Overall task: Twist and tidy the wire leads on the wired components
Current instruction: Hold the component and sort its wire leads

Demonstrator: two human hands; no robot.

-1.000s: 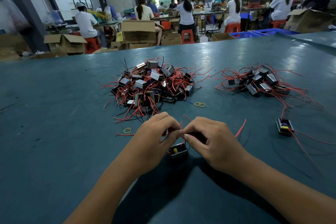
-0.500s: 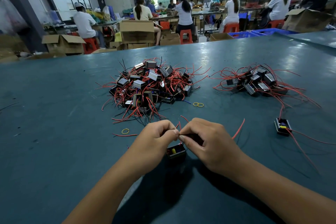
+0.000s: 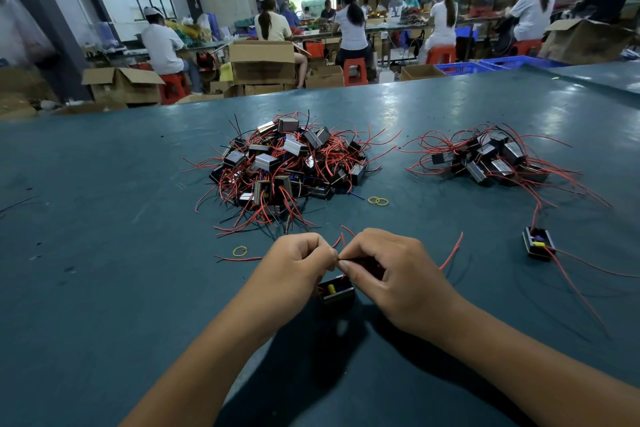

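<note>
Head view: the person is working one wired component, a small black open-topped box that is sitting on the green table directly below the two hands. The left hand and the right hand are meeting fingertip to fingertip just above it, both with fingers curled and pinching the red leads that are rising from the box; short red ends are sticking up between the knuckles. Whether the leads are already twisted cannot be told, as the fingers are covering them.

Judged progress: early. A large pile of components with loose, splayed leads is lying beyond the hands and appears to be awaiting work. A smaller pile is lying to the right, and a single component is sitting apart near it, its long leads trailing; these are possibly the finished lot, though that is not certain. Yellow rubber bands are lying loose beside the large pile.
</note>
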